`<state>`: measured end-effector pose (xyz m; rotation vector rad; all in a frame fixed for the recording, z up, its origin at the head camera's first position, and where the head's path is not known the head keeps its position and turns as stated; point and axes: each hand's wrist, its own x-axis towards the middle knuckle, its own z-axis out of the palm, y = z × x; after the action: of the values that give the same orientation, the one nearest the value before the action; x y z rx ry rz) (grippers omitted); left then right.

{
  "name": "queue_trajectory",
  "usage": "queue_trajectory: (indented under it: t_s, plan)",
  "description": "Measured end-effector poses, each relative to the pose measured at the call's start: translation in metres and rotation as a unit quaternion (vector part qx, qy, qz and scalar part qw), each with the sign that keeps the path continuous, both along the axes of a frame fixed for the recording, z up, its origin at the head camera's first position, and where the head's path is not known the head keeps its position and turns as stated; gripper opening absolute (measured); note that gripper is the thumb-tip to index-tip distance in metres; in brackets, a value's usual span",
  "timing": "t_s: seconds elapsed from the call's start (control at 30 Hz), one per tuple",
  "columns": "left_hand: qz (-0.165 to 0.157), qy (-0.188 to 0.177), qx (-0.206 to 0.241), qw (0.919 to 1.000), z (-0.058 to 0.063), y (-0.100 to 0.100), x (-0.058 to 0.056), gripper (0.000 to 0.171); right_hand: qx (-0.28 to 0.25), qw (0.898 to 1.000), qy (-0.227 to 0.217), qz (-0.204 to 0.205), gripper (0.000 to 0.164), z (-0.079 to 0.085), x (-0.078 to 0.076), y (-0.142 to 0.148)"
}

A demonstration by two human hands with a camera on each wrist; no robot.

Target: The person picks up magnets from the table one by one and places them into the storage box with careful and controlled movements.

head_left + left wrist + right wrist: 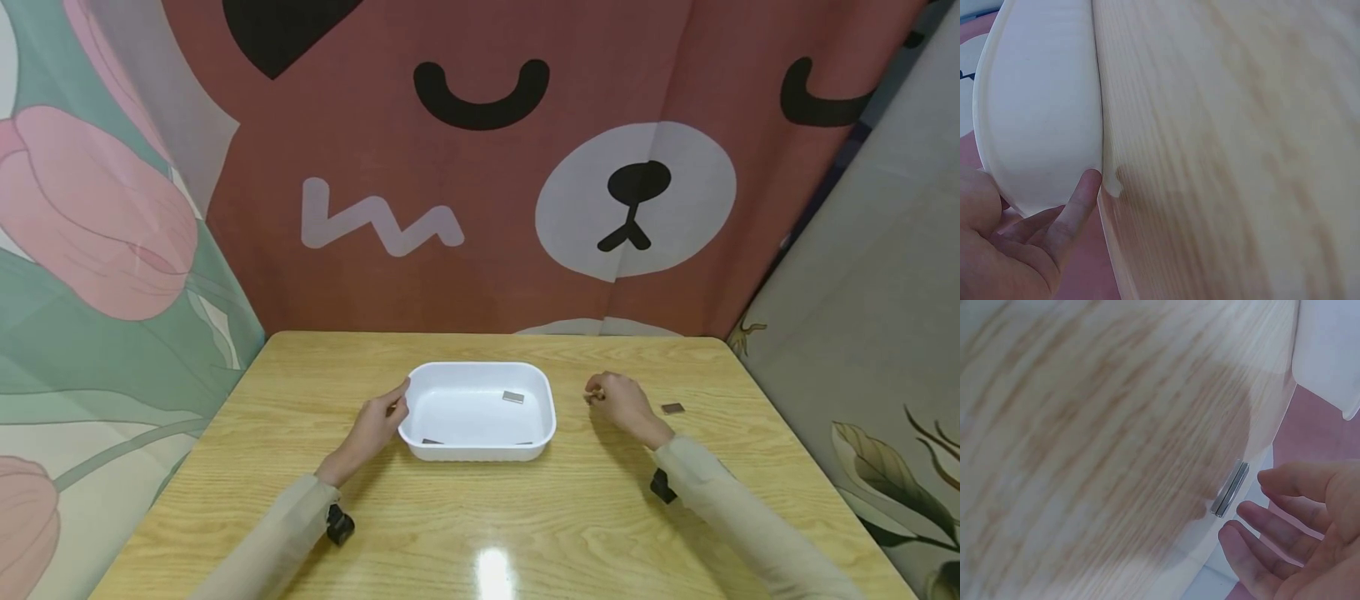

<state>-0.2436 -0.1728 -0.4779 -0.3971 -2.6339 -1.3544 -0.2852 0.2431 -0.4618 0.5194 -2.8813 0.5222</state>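
Note:
A white plastic basin (480,452) stands on the wooden table. My left hand (378,421) holds its left end, with thumb at the rim and fingers (1075,209) against the outer wall. Inside the basin lies a small silvery rectangular piece (513,397); a darker piece (431,442) shows partly at the front left. My right hand (622,402) is low over the table, right of the basin. By its slightly bent, spread fingertips lies a small shiny metallic bar (1230,489), apart from them in the right wrist view. Another dark rectangular piece (672,408) lies right of that hand.
The wooden table (420,525) reaches back to a reddish curtain (480,292) with a bear face. Patterned cloths hang at the left (97,333) and right (862,333). A black wrist camera (340,525) sits at the left cuff, another (663,486) at the right.

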Motion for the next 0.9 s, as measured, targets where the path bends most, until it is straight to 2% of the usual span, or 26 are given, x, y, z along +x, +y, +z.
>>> queue_trajectory:
  t_s: [0.37,0.63,0.9]
  plan:
    - [0.002,0.006,0.001,1.0000,-0.0009,0.0006,-0.0001,0.041,0.006,1.000,0.003,0.017,0.012,-0.0057,-0.0029,0.0030]
    - [0.007,0.002,-0.008,0.9999,-0.0015,0.0001,-0.0007,0.041,0.022,1.000,0.001,0.012,0.012,-0.0081,-0.0058,0.0044]
    - [0.009,-0.007,-0.011,0.9999,-0.0008,0.0002,-0.0008,0.041,0.034,0.999,-0.007,0.001,0.007,-0.0031,-0.0013,0.0040]
